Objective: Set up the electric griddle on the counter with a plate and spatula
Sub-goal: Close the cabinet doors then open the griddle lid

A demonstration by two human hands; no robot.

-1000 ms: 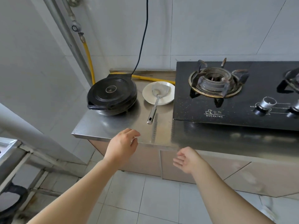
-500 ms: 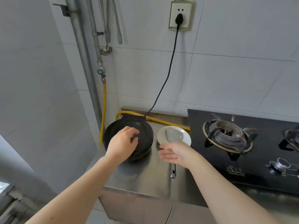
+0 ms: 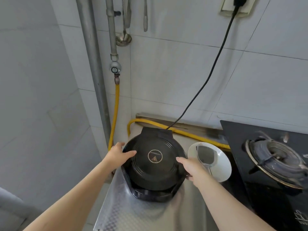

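Observation:
The round black electric griddle (image 3: 154, 170) sits closed on the steel counter (image 3: 133, 212), its black cord (image 3: 215, 64) running up to a wall socket. My left hand (image 3: 119, 155) grips the griddle's left edge, thumb on the lid. My right hand (image 3: 191, 167) holds its right edge, fingers reaching onto the lid. Just right of the griddle lies a white plate (image 3: 220, 165) with a metal spatula (image 3: 205, 155) resting on it; my right hand hides the spatula's handle.
A black gas stove (image 3: 270, 164) with a burner fills the right side. A yellow gas hose (image 3: 116, 107) runs down the wall and behind the griddle. Metal pipes (image 3: 93, 64) stand at the left corner. Utensils (image 3: 124, 35) hang on the tiled wall.
Both hands rose from below the counter edge and came onto the griddle, one on each side. The view moved closer and further over the griddle.

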